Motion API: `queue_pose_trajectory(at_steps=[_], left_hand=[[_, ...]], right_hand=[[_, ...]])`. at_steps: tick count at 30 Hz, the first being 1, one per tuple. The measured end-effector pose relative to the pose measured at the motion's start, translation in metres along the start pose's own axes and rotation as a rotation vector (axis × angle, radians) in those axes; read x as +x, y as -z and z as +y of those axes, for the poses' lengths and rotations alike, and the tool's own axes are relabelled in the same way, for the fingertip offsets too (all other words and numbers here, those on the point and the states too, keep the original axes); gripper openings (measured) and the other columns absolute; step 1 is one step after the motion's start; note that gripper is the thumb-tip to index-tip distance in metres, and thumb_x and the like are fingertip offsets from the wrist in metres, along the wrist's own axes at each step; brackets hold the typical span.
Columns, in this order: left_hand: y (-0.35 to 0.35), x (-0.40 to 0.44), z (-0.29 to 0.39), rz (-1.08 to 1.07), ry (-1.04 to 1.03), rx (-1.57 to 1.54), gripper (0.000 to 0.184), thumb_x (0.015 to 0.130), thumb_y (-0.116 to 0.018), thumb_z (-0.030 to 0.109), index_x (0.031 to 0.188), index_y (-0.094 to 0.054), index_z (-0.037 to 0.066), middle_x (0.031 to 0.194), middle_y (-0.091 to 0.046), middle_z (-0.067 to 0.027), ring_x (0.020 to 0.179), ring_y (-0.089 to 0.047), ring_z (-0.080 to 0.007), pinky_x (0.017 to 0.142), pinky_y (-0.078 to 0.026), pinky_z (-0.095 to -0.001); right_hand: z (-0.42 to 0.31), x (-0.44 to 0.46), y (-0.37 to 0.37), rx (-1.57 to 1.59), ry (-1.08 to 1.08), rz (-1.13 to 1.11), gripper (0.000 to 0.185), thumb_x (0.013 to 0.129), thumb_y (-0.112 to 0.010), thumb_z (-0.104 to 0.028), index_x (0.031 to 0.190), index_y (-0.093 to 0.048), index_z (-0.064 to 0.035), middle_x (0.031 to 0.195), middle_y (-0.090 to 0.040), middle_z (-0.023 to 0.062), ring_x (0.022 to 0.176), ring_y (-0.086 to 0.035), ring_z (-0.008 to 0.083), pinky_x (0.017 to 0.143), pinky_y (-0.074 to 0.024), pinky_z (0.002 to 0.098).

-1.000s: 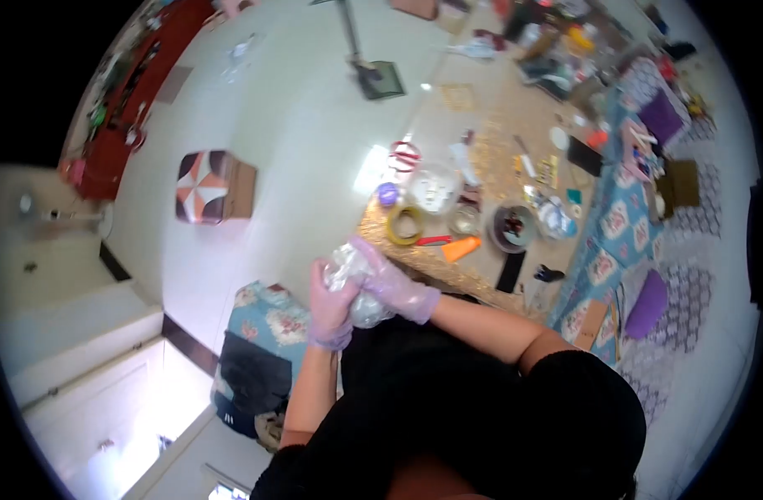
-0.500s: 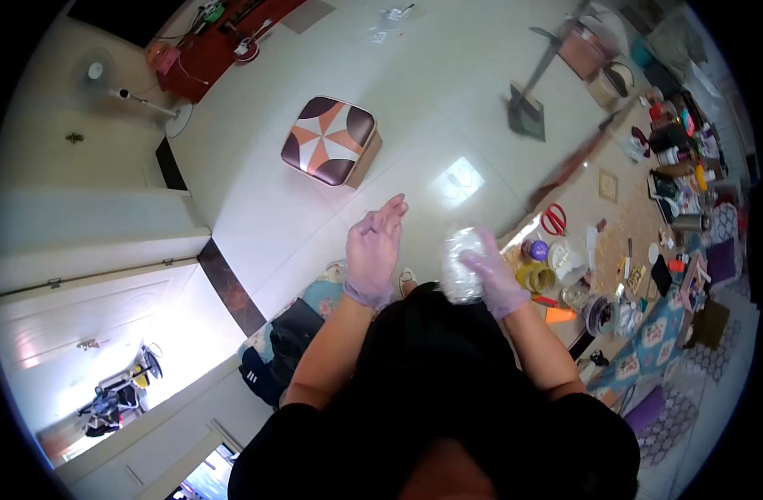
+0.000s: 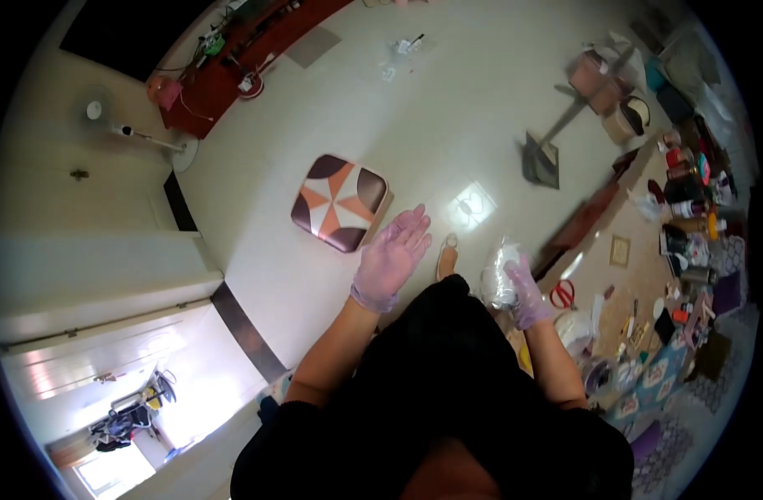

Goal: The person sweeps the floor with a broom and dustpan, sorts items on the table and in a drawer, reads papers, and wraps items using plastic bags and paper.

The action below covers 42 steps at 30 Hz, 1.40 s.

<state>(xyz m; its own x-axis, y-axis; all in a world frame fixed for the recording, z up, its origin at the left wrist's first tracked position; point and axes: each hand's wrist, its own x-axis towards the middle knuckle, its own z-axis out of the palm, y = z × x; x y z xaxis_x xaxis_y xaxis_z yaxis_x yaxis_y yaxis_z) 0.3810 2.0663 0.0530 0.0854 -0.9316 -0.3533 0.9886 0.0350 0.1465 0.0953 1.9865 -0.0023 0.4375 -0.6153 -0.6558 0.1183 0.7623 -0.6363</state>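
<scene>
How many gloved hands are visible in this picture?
2: the left hand, open near the patterned stool, and the right hand, holding a shiny clear plastic bundle near the table.

A shiny, crinkled, longish bundle (image 3: 500,273) in clear wrap is held in the right hand (image 3: 528,293).

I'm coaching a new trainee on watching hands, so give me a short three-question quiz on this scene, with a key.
1. Which hand holds the shiny bundle?
2. True or false: the left hand is gripping the red scissors.
3. Fill in: the patterned stool stands on the ____.

Key:
1. The right hand.
2. False: the left hand is open, holding nothing.
3. Floor.
</scene>
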Motion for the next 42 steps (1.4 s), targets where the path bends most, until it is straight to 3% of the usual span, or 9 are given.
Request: queue_pose_trajectory(at_steps=[9,10,18,21,24,30,32,37,42], left_hand=[[-0.010,0.137,0.037,0.111,0.036,0.164,0.025,0.096,-0.053,0.018,0.117,-0.057,0.005,0.131,-0.052,-0.0098,0.112,-0.050,-0.0241,0.106,-0.035,-0.0415],[-0.026,0.146,0.039,0.293,0.022,0.254,0.030,0.096,-0.053,0.020,0.120,-0.052,0.002,0.122,-0.055,-0.0131,0.110,-0.051,-0.0260,0.102,-0.039,-0.0413],[-0.018,0.266,0.054,0.265,0.332,0.548,0.032,0.097,-0.053,0.024,0.119,-0.053,0.001,0.108,-0.062,-0.0132,0.097,-0.059,-0.0216,0.091,-0.047,-0.0366],[-0.051,0.309,0.055,0.239,0.376,0.659,0.035,0.097,-0.054,0.027,0.119,-0.053,0.000,0.109,-0.061,-0.0135,0.096,-0.059,-0.0204,0.090,-0.048,-0.0331],[-0.095,0.362,0.049,0.212,0.405,0.730,0.036,0.096,-0.054,0.026,0.119,-0.052,-0.002,0.109,-0.061,-0.0129,0.095,-0.059,-0.0195,0.090,-0.048,-0.0314],[-0.139,0.432,0.029,0.111,0.223,0.951,0.029,0.092,-0.060,0.019,0.108,-0.059,-0.004,0.097,-0.065,-0.0109,0.086,-0.058,-0.0158,0.085,-0.049,-0.0297],[-0.163,0.441,0.022,0.146,0.194,0.975,0.026,0.091,-0.062,0.018,0.104,-0.061,-0.004,0.092,-0.065,-0.0103,0.084,-0.059,-0.0154,0.083,-0.049,-0.0291],[-0.183,0.452,0.016,0.073,0.100,1.064,0.026,0.091,-0.061,0.019,0.102,-0.062,-0.005,0.091,-0.066,-0.0101,0.082,-0.059,-0.0153,0.083,-0.048,-0.0292],[-0.189,0.454,0.017,0.095,0.096,1.117,0.030,0.094,-0.054,0.021,0.110,-0.059,-0.004,0.107,-0.063,-0.0123,0.098,-0.057,-0.0172,0.091,-0.045,-0.0295]], right_hand=[[-0.149,0.110,-0.051,-0.337,0.035,0.039,0.070,0.082,-0.071,-0.024,0.139,-0.033,-0.0114,0.130,-0.043,0.0150,0.119,-0.045,0.0257,0.097,-0.0405,0.0352],[-0.169,0.112,-0.051,-0.395,0.001,0.093,0.070,0.081,-0.071,-0.025,0.139,-0.033,-0.0123,0.131,-0.042,0.0153,0.120,-0.044,0.0268,0.098,-0.0400,0.0358],[-0.168,0.180,0.003,-0.359,0.136,0.465,0.079,0.077,-0.075,-0.018,0.141,-0.030,-0.0065,0.126,-0.050,0.0180,0.118,-0.047,0.0288,0.101,-0.0372,0.0354],[-0.159,0.195,0.028,-0.147,0.075,0.566,0.079,0.075,-0.073,-0.010,0.141,-0.030,-0.0067,0.118,-0.053,0.0170,0.101,-0.057,0.0245,0.080,-0.0508,0.0327],[-0.148,0.213,0.052,-0.238,0.107,0.636,0.075,0.074,-0.073,-0.009,0.137,-0.033,-0.0062,0.114,-0.055,0.0168,0.097,-0.059,0.0257,0.076,-0.0537,0.0381],[-0.179,0.239,0.044,-0.208,0.036,0.629,0.062,0.075,-0.073,-0.006,0.129,-0.041,-0.0061,0.107,-0.057,0.0137,0.089,-0.060,0.0238,0.071,-0.0543,0.0339],[-0.202,0.253,0.042,-0.089,0.093,0.460,0.062,0.076,-0.072,-0.005,0.129,-0.041,-0.0068,0.106,-0.057,0.0131,0.092,-0.060,0.0234,0.074,-0.0538,0.0331],[-0.252,0.279,0.043,-0.171,0.153,0.355,0.068,0.075,-0.073,-0.007,0.134,-0.038,-0.0080,0.111,-0.056,0.0140,0.098,-0.058,0.0240,0.080,-0.0525,0.0352],[-0.324,0.265,-0.007,-0.476,0.330,0.211,0.078,0.075,-0.076,-0.017,0.139,-0.033,-0.0075,0.121,-0.052,0.0162,0.110,-0.053,0.0253,0.092,-0.0465,0.0360]])
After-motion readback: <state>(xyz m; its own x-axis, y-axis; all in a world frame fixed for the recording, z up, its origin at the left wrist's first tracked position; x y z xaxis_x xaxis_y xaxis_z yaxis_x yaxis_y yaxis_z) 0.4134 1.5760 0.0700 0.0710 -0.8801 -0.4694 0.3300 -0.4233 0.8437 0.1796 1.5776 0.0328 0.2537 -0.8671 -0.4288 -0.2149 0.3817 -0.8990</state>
